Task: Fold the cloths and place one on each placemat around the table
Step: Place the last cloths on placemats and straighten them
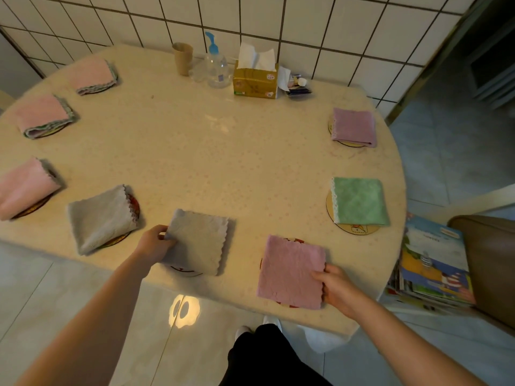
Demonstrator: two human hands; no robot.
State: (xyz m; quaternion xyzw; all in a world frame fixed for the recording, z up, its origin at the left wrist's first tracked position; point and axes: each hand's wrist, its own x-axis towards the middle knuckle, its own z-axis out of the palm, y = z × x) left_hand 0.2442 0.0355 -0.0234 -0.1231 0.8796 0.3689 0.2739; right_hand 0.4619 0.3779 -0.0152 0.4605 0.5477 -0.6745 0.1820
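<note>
Two hands work at the worktop edge: the left grip pinches the left edge of a folded grey cloth lying over a placemat, and the right grip clasps the right edge of a pink cloth, well right of the left grip

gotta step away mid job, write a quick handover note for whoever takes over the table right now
Left hand: fingers pinch the left edge of the grey cloth, which lies on the near placemat.
Right hand: fingers grip the right edge of the mauve cloth, lying on its placemat.
Done: eight folded cloths around the table, each on a mat, including the green cloth at the right.
Left: let go of both cloths and straighten them if needed. No bare placemat or loose cloth is in view.
</note>
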